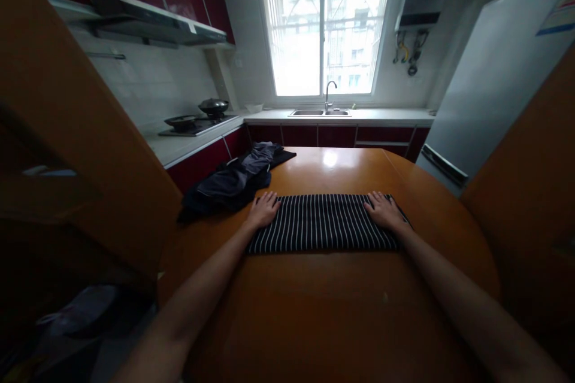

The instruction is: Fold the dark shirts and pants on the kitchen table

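Observation:
A black cloth with white stripes (pixel 326 224) lies folded into a wide, flat rectangle on the wooden table (pixel 323 305). My left hand (pixel 263 210) rests on its far left corner, palm down with the fingers stretched out. On the opposite end, my right hand (pixel 384 212) lies flat near the far right corner, fingers apart. Neither hand grips the fabric. What kind of cloth item it is, I cannot tell from the folds.
Dark crumpled clothes (pixel 233 182) are heaped on the table's left side. Beyond the table stand a stove (pixel 204 125) with two pans and a counter with a sink (pixel 314 112). A fridge (pixel 489 84) is at the right, and wooden frames flank both sides.

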`<state>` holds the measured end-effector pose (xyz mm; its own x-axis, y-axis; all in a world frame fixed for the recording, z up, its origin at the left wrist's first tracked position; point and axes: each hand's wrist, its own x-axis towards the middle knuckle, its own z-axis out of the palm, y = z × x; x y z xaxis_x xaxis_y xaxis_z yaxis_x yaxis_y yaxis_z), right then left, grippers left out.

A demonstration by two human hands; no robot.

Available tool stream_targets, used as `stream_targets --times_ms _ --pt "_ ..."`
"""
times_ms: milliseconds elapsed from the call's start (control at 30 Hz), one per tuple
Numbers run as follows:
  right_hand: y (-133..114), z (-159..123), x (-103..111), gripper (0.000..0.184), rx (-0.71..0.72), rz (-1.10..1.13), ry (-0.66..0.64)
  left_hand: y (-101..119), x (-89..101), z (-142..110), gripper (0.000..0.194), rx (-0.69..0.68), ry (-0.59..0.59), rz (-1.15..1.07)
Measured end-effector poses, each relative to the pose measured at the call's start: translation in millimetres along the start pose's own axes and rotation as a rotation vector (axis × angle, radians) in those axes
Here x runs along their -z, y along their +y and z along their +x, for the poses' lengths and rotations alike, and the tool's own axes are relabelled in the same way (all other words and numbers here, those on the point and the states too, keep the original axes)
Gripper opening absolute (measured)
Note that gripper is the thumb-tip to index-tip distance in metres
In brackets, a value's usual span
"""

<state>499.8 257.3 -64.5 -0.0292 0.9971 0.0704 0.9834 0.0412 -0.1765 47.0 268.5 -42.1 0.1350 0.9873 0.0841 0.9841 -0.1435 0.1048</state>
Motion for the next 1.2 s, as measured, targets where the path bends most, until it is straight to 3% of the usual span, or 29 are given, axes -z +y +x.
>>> stream_targets --times_ms 100,233,333,433,500,600,667,833,1000,1100,1200 --pt "23.9 -1.6 5.1 0.066 -0.068 0.034 0.023 -22.3 6.5 -3.1 0.063 0.055 -0.028 -0.035" --pt "33.8 -22.3 18.8 0.067 -0.082 0.062 0.11 -15.7 21.3 -21.7 0.064 0.054 -0.001 -0.056" --pt "35.2 -61.0 26.5 0.063 0.149 0.088 0.19 1.5 31.3 -59.6 0.068 -0.142 0.045 -0.081" --pt "40.4 -106.5 28.9 0.063 0.451 0.12 0.087 12.4 37.2 -106.3 0.071 -0.46 -0.063 -0.11" --pt "47.2 -128.4 30.2 0.058 0.535 0.124 0.033 11.4 40.5 -128.9 0.069 -0.546 -0.115 -0.113" --pt "59.2 -140.3 34.5 0.046 0.566 0.1 0.084 -0.4 45.5 -141.0 0.054 -0.551 -0.092 -0.128" --pt "65.7 -138.4 37.8 0.048 0.596 0.06 0.146 -9.7 47.8 -139.6 0.049 -0.548 -0.065 -0.135" --pt "70.5 -128.4 39.6 0.054 0.603 -0.005 0.21 -16.3 46.2 -136.1 0.059 -0.534 -0.014 -0.145" --pt "69.7 -129.3 39.0 0.045 0.535 0.139 0.238 -13.0 43.2 -139.1 0.054 -0.482 0.075 -0.211" --pt "67.3 -136.2 55.0 0.036 0.471 0.311 0.249 -14.5 58.2 -143.6 0.05 -0.431 0.085 -0.327" --pt "62.9 -143.6 91.7 0.026 0.446 0.516 0.164 -14.1 96.9 -148.9 0.043 -0.343 0.036 -0.454"
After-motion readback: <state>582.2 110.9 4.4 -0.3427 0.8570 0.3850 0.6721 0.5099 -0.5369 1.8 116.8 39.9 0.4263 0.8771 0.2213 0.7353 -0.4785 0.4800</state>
